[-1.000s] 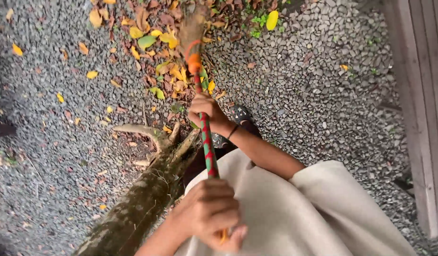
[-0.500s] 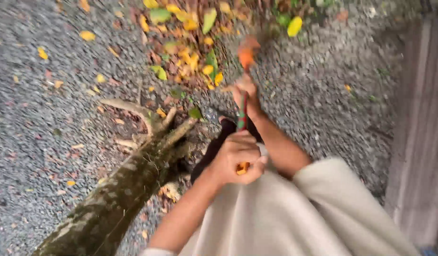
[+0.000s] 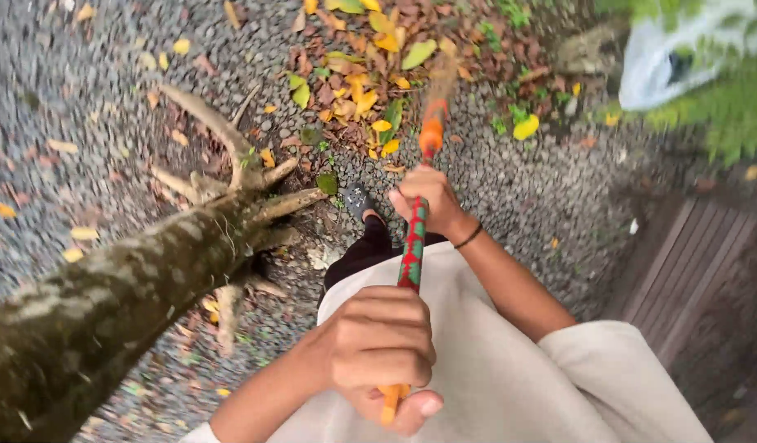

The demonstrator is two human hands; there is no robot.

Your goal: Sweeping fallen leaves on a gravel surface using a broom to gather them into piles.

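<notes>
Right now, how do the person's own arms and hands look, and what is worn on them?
Both forearms are bare. The right hand has a thin dark band around the wrist. The left hand wears nothing. Wide cream sleeves end near the elbows.

garment: loose cream-white cloth (image 3: 493, 361), wide short sleeves | arms: bare below the sleeves | right wrist: thin dark band (image 3: 469, 237) | hands: left hand (image 3: 384, 344) and right hand (image 3: 424, 197) bare, no gloves | leg: black trouser (image 3: 364, 250) | foot: dark patterned shoe (image 3: 358, 199)
</notes>
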